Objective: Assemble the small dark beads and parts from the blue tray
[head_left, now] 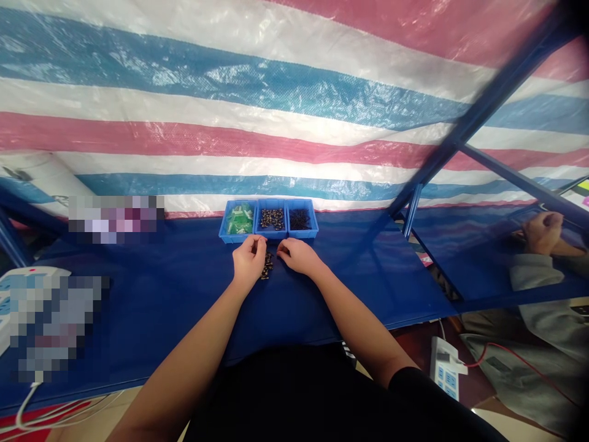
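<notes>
A small pile of dark and brass-coloured pieces lies on the blue table between my hands; they look like small metal fittings. My left hand is just left of the pile, thumb and forefinger pinched together on something too small to make out. On the right side, my right hand has its fingers curled in a pinch, and whatever they hold is hidden. Beyond the hands stand three blue bins in a row: a left bin with green and clear packets, a middle bin with similar brass-coloured pieces, and a right bin with small black pieces.
A striped plastic sheet hangs behind the blue table. At left is a white power strip beside blurred-out items. Blue metal frame bars cross the right side. Another person's hands rest on the table at far right.
</notes>
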`<state>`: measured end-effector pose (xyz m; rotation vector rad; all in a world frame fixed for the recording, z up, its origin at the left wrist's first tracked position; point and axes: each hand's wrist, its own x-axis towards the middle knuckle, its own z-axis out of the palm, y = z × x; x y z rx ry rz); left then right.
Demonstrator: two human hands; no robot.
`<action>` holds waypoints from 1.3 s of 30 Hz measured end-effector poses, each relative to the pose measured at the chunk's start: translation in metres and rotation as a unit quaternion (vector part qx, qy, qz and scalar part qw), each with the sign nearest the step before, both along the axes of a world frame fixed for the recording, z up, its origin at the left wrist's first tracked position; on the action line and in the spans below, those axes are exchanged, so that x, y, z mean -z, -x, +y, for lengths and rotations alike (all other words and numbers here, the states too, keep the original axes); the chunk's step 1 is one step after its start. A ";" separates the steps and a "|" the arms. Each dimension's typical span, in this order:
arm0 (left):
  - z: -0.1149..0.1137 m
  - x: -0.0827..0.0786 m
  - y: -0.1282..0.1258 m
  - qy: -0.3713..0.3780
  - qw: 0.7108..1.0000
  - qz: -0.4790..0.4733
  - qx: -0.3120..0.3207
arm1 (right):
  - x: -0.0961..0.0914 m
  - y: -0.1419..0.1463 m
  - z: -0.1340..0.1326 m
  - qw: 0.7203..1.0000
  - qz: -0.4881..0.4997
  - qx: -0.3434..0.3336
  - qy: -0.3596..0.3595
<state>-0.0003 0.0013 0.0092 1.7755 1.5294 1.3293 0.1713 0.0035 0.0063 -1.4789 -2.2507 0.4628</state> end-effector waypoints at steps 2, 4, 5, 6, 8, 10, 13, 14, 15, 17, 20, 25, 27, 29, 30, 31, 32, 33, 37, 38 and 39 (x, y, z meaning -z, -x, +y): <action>0.000 0.000 0.000 -0.001 1.000 0.004 0.001 | 0.002 -0.001 0.002 1.000 0.011 -0.004 0.003; 0.000 0.000 0.000 -0.001 1.000 0.006 0.003 | 0.004 -0.002 0.004 1.000 0.023 -0.011 0.009; 0.000 0.000 0.000 -0.001 1.000 0.008 0.003 | 0.005 -0.003 0.005 0.999 0.029 -0.013 0.010; 0.000 0.000 0.000 0.000 1.000 0.008 0.003 | 0.006 -0.004 0.006 0.999 0.032 -0.014 0.009; 0.000 0.000 0.000 0.001 1.000 0.007 0.003 | 0.006 -0.007 0.008 0.999 0.034 -0.013 0.007; 0.000 0.000 0.000 0.003 1.000 0.005 0.007 | 0.006 -0.009 0.009 0.999 0.031 -0.010 0.008; 0.000 0.001 0.000 0.002 1.000 0.006 0.012 | 0.006 -0.013 0.010 0.999 0.035 -0.005 0.008; -0.001 0.001 -0.001 0.001 1.000 0.006 0.013 | 0.005 -0.013 0.010 0.999 0.039 -0.004 0.006; -0.001 0.001 -0.001 -0.001 1.000 0.006 0.014 | 0.005 -0.013 0.010 0.999 0.046 -0.003 0.003; 0.000 0.002 -0.001 -0.001 1.000 0.006 0.019 | 0.004 -0.012 0.009 0.998 0.069 -0.006 0.000; 0.001 0.003 -0.001 0.003 0.999 0.009 0.032 | 0.003 -0.009 0.008 0.987 0.158 -0.013 0.016; 0.002 0.002 -0.002 0.009 0.996 0.028 0.089 | 0.002 -0.006 0.011 0.916 0.384 -0.009 0.115; 0.001 0.001 -0.003 0.009 0.992 0.036 0.119 | 0.003 -0.007 0.012 0.889 0.435 -0.020 0.142; 0.001 0.001 -0.003 0.007 0.991 0.035 0.132 | 0.003 -0.007 0.013 0.873 0.462 -0.029 0.153; 0.001 0.001 -0.003 0.006 0.991 0.033 0.132 | 0.003 -0.007 0.013 0.869 0.468 -0.032 0.156; 0.001 0.001 -0.003 0.007 0.991 0.030 0.131 | 0.003 -0.007 0.013 0.868 0.469 -0.034 0.159; 0.001 0.001 -0.003 0.008 0.991 0.026 0.128 | 0.003 -0.007 0.013 0.868 0.469 -0.036 0.162; 0.001 0.001 -0.002 0.010 0.992 0.024 0.126 | 0.003 -0.007 0.013 0.868 0.467 -0.037 0.163; 0.000 0.001 -0.003 0.008 0.993 0.019 0.120 | 0.001 -0.006 0.013 0.872 0.464 -0.035 0.150; 0.000 0.001 -0.003 0.005 0.993 0.021 0.120 | 0.001 -0.006 0.013 0.874 0.462 -0.036 0.149; 0.000 0.001 -0.003 0.002 0.993 0.026 0.119 | 0.001 -0.005 0.013 0.875 0.458 -0.038 0.149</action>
